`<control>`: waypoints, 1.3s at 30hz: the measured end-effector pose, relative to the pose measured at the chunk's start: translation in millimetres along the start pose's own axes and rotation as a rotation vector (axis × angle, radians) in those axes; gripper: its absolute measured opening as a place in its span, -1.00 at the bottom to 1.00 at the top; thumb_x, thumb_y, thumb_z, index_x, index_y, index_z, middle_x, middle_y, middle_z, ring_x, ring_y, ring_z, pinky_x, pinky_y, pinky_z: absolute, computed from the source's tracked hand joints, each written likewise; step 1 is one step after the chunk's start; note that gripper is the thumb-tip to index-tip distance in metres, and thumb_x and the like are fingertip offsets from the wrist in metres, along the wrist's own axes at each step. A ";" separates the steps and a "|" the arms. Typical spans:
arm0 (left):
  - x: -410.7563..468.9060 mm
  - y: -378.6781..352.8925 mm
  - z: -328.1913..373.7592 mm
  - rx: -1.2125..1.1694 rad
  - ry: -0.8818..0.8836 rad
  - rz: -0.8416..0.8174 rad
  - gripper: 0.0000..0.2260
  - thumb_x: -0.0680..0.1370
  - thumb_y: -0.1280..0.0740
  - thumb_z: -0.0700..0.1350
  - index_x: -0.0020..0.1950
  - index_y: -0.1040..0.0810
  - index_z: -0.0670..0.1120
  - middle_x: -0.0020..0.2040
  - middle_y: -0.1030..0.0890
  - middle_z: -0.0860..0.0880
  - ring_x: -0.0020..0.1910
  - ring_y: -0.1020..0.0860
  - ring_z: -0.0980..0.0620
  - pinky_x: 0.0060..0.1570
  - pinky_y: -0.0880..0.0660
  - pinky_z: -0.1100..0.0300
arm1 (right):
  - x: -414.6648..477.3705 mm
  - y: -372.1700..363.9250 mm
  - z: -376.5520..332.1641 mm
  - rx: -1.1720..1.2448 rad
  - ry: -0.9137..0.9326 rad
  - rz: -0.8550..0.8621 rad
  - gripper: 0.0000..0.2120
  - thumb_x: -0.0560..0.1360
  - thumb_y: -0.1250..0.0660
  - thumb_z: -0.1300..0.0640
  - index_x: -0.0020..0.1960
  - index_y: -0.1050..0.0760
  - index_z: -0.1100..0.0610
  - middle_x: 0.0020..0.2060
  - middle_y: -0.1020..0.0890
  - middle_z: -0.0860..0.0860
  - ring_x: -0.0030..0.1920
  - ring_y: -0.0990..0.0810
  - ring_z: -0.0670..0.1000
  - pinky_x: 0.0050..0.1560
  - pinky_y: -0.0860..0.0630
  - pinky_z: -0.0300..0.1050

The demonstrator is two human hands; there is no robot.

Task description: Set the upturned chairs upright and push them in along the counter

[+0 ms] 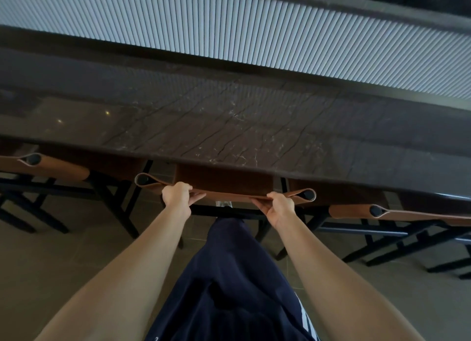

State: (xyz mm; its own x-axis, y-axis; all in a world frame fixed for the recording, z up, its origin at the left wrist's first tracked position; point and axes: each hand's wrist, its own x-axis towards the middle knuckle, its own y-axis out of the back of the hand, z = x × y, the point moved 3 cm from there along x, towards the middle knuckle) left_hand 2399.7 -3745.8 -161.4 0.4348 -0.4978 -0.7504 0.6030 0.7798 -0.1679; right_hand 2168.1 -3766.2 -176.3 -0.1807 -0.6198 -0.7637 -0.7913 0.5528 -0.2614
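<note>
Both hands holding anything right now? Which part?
Yes. The left hand and right hand each grip the middle chair's leather backrest, one near each end, with the chair at the counter.

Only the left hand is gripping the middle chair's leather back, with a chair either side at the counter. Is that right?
Not quite: the head view shows both the left hand and the right hand gripping the middle chair's leather back. A left chair and a right chair do flank it at the counter.
</note>
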 end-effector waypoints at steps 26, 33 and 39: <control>23.5 -4.8 34.6 -0.006 0.077 0.103 -0.76 0.58 -0.23 -0.38 0.21 -0.42 -0.17 0.21 -0.45 -0.28 0.10 -0.53 -0.33 -0.02 -0.60 -0.21 | 0.8 -30.8 -3.6 -0.042 -0.124 -0.007 -0.89 0.61 -0.16 0.40 0.07 -0.38 0.25 0.19 -0.51 0.28 0.02 -0.62 0.25 -0.31 -0.64 0.04; 14.2 4.4 24.0 -0.059 0.060 0.133 -0.57 0.56 -0.24 -0.40 0.39 -0.36 -0.12 0.27 -0.44 -0.24 -0.01 -0.55 -0.30 -0.02 -0.62 -0.12 | -1.1 -26.0 -3.0 -0.081 -0.125 -0.054 -0.87 0.61 -0.15 0.39 0.10 -0.40 0.24 0.20 -0.53 0.27 0.10 -0.61 0.25 -0.17 -0.65 0.07; 16.5 6.4 18.0 -0.080 0.046 0.131 -0.60 0.56 -0.24 -0.39 0.38 -0.37 -0.14 0.13 -0.47 -0.21 -0.08 -0.59 -0.23 -0.05 -0.63 -0.06 | 5.1 -25.3 0.2 -0.076 -0.121 -0.043 -0.90 0.61 -0.16 0.40 0.05 -0.39 0.25 0.18 -0.54 0.29 0.08 -0.63 0.27 -0.10 -0.66 0.10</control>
State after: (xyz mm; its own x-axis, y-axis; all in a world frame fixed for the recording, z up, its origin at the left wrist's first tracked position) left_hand 2422.8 -3755.8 -163.4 0.4738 -0.3732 -0.7977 0.4874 0.8655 -0.1154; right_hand 2187.3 -3783.2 -173.7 -0.0778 -0.5675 -0.8197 -0.8398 0.4804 -0.2529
